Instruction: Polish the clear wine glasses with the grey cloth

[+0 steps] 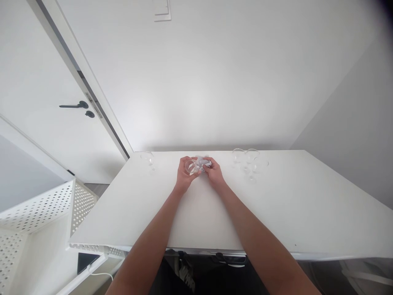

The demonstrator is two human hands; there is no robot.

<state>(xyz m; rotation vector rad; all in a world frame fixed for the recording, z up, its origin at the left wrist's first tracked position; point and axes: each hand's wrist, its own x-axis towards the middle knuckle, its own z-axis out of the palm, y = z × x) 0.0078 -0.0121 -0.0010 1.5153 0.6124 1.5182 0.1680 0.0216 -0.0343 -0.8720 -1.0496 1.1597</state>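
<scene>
Over the middle of the white table, my left hand (183, 174) is wrapped round the bowl of a clear stemmed glass (190, 166), which lies tilted on its side. My right hand (215, 172) is closed at the foot end of that glass, pinching a crumpled whitish-grey cloth (205, 162) against it. Fine folds of the cloth are too small to make out. Another stemmed glass (147, 158) stands apart to the left. Several more clear stemmed glasses (252, 155) are grouped to the right of my right hand.
The white table (129, 213) runs along a pale wall (196, 82). At the left is a white door with a black handle (73, 105). A white perforated shelf (39, 209) adjoins the table's left end, with a dark flat device (86, 262) and cable below.
</scene>
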